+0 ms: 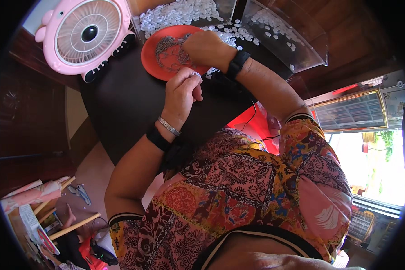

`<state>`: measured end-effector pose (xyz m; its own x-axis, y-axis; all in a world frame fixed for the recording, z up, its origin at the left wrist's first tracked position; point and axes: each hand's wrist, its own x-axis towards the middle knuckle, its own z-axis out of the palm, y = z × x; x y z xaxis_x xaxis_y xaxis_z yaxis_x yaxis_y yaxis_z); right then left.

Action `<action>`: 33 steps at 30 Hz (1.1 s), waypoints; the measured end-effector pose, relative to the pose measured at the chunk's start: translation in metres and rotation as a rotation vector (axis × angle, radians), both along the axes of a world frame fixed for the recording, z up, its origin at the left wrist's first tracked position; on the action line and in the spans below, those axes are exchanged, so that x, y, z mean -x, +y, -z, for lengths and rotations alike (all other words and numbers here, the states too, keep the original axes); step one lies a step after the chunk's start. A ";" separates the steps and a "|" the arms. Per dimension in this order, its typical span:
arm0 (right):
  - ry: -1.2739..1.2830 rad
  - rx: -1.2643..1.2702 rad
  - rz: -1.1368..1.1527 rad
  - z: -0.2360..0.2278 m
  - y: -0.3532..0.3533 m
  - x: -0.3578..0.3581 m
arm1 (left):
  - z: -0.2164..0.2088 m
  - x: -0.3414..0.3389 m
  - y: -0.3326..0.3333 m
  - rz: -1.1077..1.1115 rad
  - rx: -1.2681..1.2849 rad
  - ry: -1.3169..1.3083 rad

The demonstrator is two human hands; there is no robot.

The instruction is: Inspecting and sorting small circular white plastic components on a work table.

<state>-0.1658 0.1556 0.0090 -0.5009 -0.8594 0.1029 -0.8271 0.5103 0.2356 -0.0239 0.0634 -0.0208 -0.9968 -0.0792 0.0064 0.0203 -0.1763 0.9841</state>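
My left hand (181, 92) is above the dark table, just in front of an orange-red plate (149, 65). Its thumb and fingers pinch a small white plastic piece (197, 74). Over the plate's right side is my right hand (208, 48), fingers curled down by a tangle of thin grey metal chain-like pieces (166, 47). The back of that hand hides its fingertips, so what they grip does not show.
Behind the plate lies a heap of white oval pieces (177, 17) in a clear tray. More white pieces (238, 33) are scattered to its right, beside a clear plastic bin (301, 49). A pink fan (89, 33) stands at the table's far left.
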 end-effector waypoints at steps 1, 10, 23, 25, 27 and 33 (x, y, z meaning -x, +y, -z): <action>-0.002 0.000 0.003 0.004 0.002 0.003 | -0.001 0.000 0.001 0.003 0.000 -0.002; -0.396 0.677 -0.066 0.011 0.018 0.010 | 0.000 0.000 0.000 -0.033 -0.026 0.047; -0.650 0.836 -0.146 0.011 0.024 0.004 | -0.002 -0.001 -0.001 -0.053 0.013 0.037; -0.761 0.848 -0.066 0.011 0.027 0.002 | -0.002 -0.001 0.000 -0.044 0.003 0.030; -0.728 0.842 -0.035 0.009 0.030 -0.001 | -0.003 -0.001 0.000 -0.011 -0.033 0.029; -0.787 0.966 -0.012 -0.001 0.046 -0.038 | -0.009 -0.007 0.002 -0.044 -0.081 0.052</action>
